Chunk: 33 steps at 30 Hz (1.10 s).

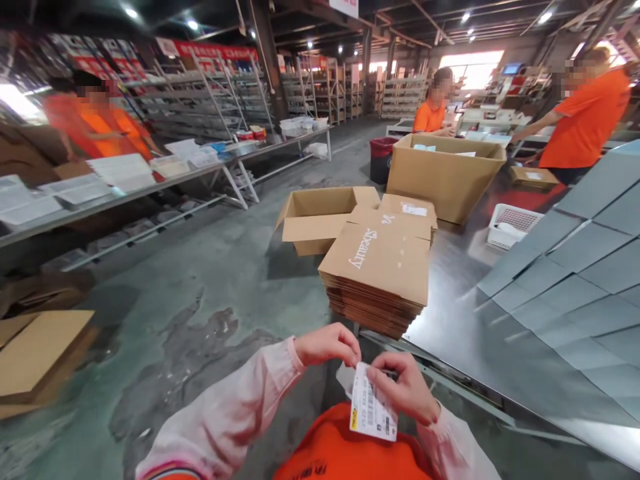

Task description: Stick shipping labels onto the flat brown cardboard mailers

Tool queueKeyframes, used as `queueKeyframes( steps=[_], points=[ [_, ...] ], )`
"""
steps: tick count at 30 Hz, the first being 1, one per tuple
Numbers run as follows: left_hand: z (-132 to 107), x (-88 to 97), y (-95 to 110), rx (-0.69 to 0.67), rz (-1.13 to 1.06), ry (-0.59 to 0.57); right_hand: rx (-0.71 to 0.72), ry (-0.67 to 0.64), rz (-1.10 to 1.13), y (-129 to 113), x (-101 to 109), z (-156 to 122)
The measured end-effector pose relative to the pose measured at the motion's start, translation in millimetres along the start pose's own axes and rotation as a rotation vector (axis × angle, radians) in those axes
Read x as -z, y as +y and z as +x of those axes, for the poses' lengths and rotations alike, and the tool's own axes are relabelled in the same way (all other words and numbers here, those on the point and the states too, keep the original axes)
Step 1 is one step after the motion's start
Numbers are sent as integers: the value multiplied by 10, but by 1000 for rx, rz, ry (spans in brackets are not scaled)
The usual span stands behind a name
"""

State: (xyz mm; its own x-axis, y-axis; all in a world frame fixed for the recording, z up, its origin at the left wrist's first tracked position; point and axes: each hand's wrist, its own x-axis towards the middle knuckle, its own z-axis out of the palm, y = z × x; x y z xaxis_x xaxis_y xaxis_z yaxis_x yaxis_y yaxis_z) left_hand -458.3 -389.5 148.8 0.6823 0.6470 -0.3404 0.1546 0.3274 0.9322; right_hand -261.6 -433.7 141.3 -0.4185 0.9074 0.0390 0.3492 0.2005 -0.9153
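Observation:
A white shipping label (373, 407) with printed text and a barcode is held low in front of my orange shirt. My right hand (405, 387) grips it at the upper right, thumb on the printed face. At its top left corner, my left hand (334, 347) is closed in a pinch on the label's edge. A pale sheet (345, 380) shows partly behind the label; I cannot tell whether it is joined to it. Just beyond both hands lies a stack of flattened cardboard boxes (377, 267), the top one printed with white lettering.
A metal table (445, 313) runs along the right, with stacked grey-white boxes (580, 280) on it. An open carton (320, 217) and a large cardboard bin (445, 177) stand ahead. Co-workers in orange stand at left and right. Flattened cardboard (45, 353) lies at left.

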Motion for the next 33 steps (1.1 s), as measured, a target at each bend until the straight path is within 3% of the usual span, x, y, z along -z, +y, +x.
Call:
queueKeyframes(
  steps=[7, 11, 13, 15, 17, 19, 24, 26, 28, 30, 33],
  points=[
    [15, -66, 0, -21, -139, 0, 50, 12, -24, 16, 37, 12],
    [84, -117, -74, 52, -372, -17, 369, 155, -142, -13, 81, 36],
    [129, -134, -122, 62, -469, -47, 561, 161, -229, -49, 111, 51],
    [158, -143, -160, 43, -570, -73, 653, 183, -273, -83, 142, 61],
    [155, -146, -171, 13, -621, -82, 645, 210, -258, -105, 171, 66],
    [117, -151, -143, -76, -524, -27, 589, 226, -236, -111, 193, 73],
    [-17, -166, 21, -515, 107, 184, 471, 278, -283, -125, 188, 73],
    [-32, -169, 46, -607, 252, 223, 459, 282, -332, -178, 188, 51],
    [-17, -177, 17, -624, 208, 248, 475, 305, -400, -280, 235, 48],
    [13, -189, -53, -558, 37, 260, 472, 329, -453, -417, 364, 127],
    [54, -200, -143, -380, -252, 316, 379, 350, -452, -585, 718, 528]
  ],
)
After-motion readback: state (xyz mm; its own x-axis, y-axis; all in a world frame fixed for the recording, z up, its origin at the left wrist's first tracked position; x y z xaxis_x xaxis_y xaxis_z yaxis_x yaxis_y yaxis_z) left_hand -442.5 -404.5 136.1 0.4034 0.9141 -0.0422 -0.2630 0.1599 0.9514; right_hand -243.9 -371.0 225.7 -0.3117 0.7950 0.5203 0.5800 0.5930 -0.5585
